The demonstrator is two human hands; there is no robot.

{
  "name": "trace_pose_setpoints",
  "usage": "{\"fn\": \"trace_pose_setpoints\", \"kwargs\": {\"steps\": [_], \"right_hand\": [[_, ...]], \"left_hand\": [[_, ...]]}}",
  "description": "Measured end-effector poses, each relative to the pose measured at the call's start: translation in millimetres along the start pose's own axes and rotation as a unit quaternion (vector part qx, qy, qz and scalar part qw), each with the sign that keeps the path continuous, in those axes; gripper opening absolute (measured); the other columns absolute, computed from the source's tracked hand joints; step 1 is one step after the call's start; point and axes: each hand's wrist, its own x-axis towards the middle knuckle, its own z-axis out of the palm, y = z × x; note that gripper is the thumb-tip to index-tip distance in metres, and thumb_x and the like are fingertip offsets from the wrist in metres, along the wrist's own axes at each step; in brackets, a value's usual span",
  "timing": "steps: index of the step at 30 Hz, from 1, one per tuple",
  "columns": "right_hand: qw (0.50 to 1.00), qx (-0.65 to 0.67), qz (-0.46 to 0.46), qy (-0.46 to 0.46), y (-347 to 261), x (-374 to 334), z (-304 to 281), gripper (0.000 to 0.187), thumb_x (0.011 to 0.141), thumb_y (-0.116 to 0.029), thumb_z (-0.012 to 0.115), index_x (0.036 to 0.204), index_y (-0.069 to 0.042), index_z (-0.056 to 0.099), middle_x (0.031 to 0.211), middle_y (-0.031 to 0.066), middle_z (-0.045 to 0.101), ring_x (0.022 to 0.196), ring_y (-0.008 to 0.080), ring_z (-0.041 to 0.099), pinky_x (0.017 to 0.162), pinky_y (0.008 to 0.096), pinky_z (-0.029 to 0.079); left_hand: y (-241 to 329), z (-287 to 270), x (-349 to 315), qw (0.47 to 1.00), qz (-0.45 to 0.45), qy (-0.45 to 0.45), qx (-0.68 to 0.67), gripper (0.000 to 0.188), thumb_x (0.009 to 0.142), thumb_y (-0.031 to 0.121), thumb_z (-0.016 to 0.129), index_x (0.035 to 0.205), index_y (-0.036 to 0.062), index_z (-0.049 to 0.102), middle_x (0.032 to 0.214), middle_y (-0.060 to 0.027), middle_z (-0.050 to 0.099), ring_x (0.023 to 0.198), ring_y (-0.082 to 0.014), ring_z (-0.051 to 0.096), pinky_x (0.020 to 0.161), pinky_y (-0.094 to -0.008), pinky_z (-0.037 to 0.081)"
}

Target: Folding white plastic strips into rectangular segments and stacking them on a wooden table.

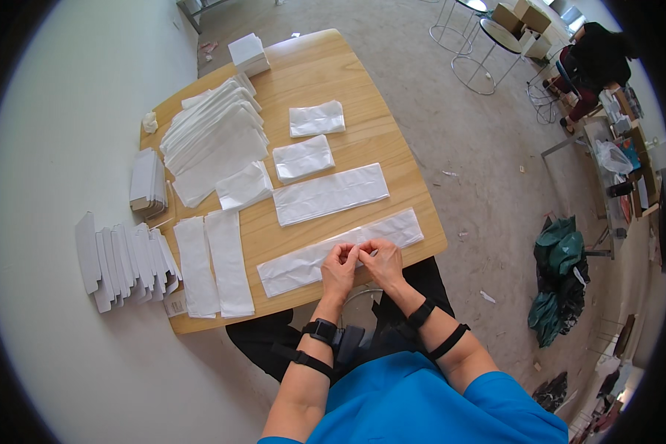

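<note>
My left hand [339,268] and my right hand [382,262] meet at the near side of the table, thumbs and fingertips pinched together. Whatever is between the fingertips is too small or hidden to make out. Beneath them lies a long white folded strip [292,272], soft like tissue or thin cloth. Just beyond it is a shorter, wider folded strip [331,194]. Farther off are two small folded white rectangles, a nearer one [303,157] and a farther one [317,118]. Two narrow strips, one [196,266] beside another [229,263], lie to the left.
An overlapping pile of white sheets [214,144] covers the wooden table's [414,200] far left. White flat cartons [115,259] and a white stack [148,180] stand along the left wall. Stools [500,35], a seated person [599,63] and a dark green bag [559,248] are to the right.
</note>
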Motion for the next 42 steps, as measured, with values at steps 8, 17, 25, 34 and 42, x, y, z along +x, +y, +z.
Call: {"fn": "trace_pose_setpoints", "kwargs": {"steps": [8,17,25,34,42], "right_hand": [[0.999,0.023,-0.024,-0.027,15,6,1,0.021,0.077,-0.023,0.073,0.079,-0.002,0.071,0.070,0.0099,0.068,0.063,0.0182,0.063,0.059,0.0308,0.048],[0.999,0.009,0.045,0.003,11,6,0,0.019,0.078,-0.020,0.070,0.078,-0.001,0.070,0.067,0.0093,0.066,0.061,0.0179,0.063,0.059,0.0309,0.048],[0.989,-0.118,0.017,0.090,-5,2,-3,0.014,0.077,-0.017,0.065,0.071,-0.005,0.061,0.077,0.0119,0.064,0.073,0.0324,0.064,0.063,0.0428,0.049],[0.982,-0.131,-0.029,0.136,6,12,-8,0.017,0.081,-0.021,0.066,0.082,-0.005,0.070,0.059,0.0123,0.060,0.051,0.0221,0.059,0.053,0.0349,0.046],[0.989,0.120,0.080,-0.012,15,15,-10,0.033,0.087,-0.017,0.056,0.114,0.000,0.063,0.062,0.0086,0.064,0.054,0.0115,0.059,0.054,0.0296,0.047]], "left_hand": [[-9,-4,8,0.999,-0.037,-0.007,-0.016,0.020,0.089,0.023,0.065,0.089,0.0025,0.064,0.075,-0.0005,0.063,0.063,-0.0073,0.053,0.057,-0.0232,0.044],[-14,-11,10,0.993,-0.059,-0.028,-0.095,0.017,0.091,0.022,0.062,0.087,0.0053,0.061,0.071,0.0029,0.056,0.059,-0.0048,0.047,0.053,-0.0205,0.040],[-5,-14,12,0.985,-0.090,-0.035,-0.143,0.017,0.091,0.021,0.061,0.084,0.0062,0.058,0.067,0.0033,0.053,0.055,-0.0042,0.046,0.050,-0.0192,0.037],[-6,-14,14,0.987,-0.082,-0.046,-0.129,0.017,0.091,0.021,0.060,0.083,0.0055,0.058,0.065,0.0026,0.054,0.055,-0.0048,0.046,0.050,-0.0197,0.037],[-10,-13,16,0.990,-0.080,-0.039,-0.112,0.018,0.091,0.021,0.060,0.083,0.0055,0.057,0.064,0.0027,0.053,0.054,-0.0051,0.046,0.050,-0.0199,0.037]]}}
